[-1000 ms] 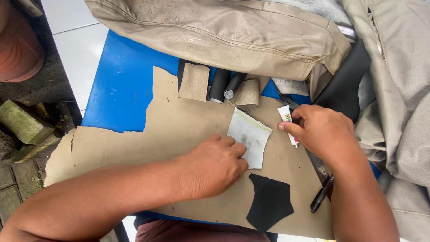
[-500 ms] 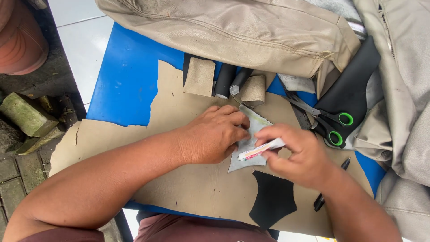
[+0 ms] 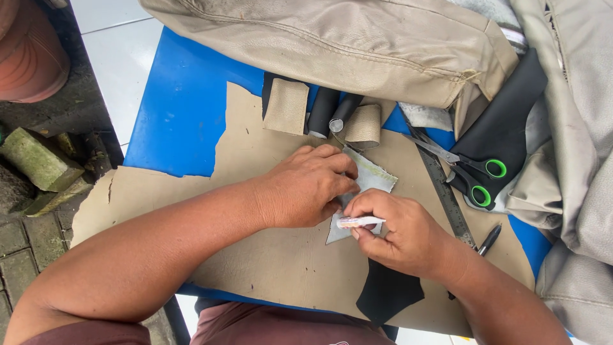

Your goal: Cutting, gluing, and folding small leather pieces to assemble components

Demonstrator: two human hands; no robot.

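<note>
Blue tabletop (image 3: 179, 108) fills the middle of the frame, with a torn sheet of tan cardboard (image 3: 255, 249) laid over it; at the far left edge I see grey paving and a mossy block (image 3: 35, 160), rough and weathered, and a terracotta pot (image 3: 29, 51) at upper left. Moving right along the top, a beige fabric cover (image 3: 357, 45) lies bunched, stitched along its seam; under it sit a tan webbing scrap (image 3: 286, 105), two dark thread spools (image 3: 329, 112) and a roll of beige strap (image 3: 365, 126). Centre now: my left hand (image 3: 306, 185) is flat, fingers pressed down on a small grey patch (image 3: 370, 179), frayed at its edges, soft and woven by the look; a second ago that patch lay further up and more exposed, and now it is pinned. My right hand (image 3: 396, 233) has come across from the right side, where it was a second ago, and now pinches a thin white marker stick (image 3: 359, 222) between thumb and fingertips, its tip on the lower edge of the patch; so the tool has been fetched and brought to the piece. Lower centre, a black cut-out shape (image 3: 386, 294) lies flat; to the right, a steel ruler (image 3: 447, 191), green-handled scissors (image 3: 476, 179), a black pen (image 3: 488, 239) and a matte black sheet (image 3: 504, 121).
</note>
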